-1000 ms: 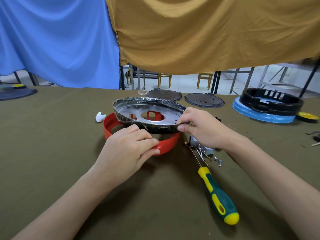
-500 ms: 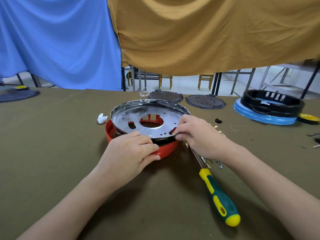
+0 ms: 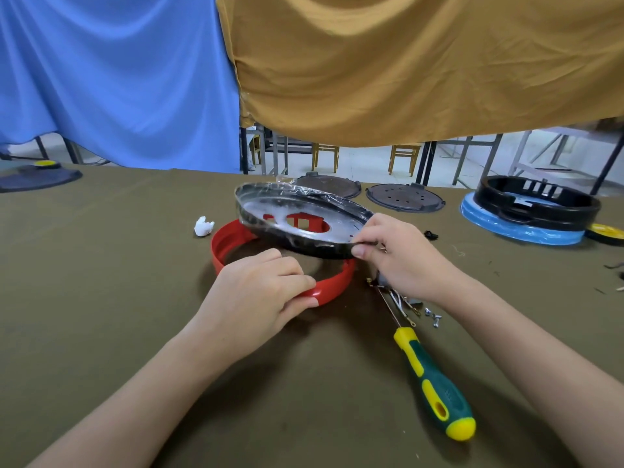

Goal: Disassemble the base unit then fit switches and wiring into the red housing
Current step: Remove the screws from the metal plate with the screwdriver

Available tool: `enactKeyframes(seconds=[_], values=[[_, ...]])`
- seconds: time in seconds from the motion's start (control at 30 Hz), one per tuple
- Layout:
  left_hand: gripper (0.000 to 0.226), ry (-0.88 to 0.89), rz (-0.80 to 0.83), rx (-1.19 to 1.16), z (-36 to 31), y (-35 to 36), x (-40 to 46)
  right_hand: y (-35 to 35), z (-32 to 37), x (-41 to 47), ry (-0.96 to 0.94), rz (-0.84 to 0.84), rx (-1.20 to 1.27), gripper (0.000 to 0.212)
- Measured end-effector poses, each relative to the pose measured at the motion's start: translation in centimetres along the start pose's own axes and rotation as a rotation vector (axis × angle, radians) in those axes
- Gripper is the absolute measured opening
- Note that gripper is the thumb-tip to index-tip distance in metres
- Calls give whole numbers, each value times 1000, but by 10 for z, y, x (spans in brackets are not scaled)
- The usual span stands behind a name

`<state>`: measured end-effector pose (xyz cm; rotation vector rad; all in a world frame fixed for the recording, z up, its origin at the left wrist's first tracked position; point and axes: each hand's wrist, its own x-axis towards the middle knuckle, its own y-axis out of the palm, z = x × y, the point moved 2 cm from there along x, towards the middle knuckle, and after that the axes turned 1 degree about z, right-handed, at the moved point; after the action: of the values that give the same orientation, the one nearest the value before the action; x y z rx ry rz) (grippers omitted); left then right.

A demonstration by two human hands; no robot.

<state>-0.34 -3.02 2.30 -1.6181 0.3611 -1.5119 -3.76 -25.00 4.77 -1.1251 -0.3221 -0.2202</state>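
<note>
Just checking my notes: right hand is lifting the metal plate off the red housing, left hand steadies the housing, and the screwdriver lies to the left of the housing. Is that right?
Not quite. The head view shows the screwdriver lying to the right of the red housing. The rest holds: right hand lifts the metal plate, left hand steadies the housing.

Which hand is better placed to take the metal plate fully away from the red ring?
The right hand: it already pinches the plate at its rim, tilted up off the ring. The left hand grips the ring.

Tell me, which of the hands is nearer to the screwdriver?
Right. The right hand pinches the metal plate just above the screwdriver shaft; the left hand grips the red housing further left.
</note>
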Motion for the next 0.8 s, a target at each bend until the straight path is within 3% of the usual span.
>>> enactKeyframes(seconds=[0.8], values=[[14, 5, -16, 7, 2, 0, 1, 2, 5, -4, 62, 15, 27, 15]])
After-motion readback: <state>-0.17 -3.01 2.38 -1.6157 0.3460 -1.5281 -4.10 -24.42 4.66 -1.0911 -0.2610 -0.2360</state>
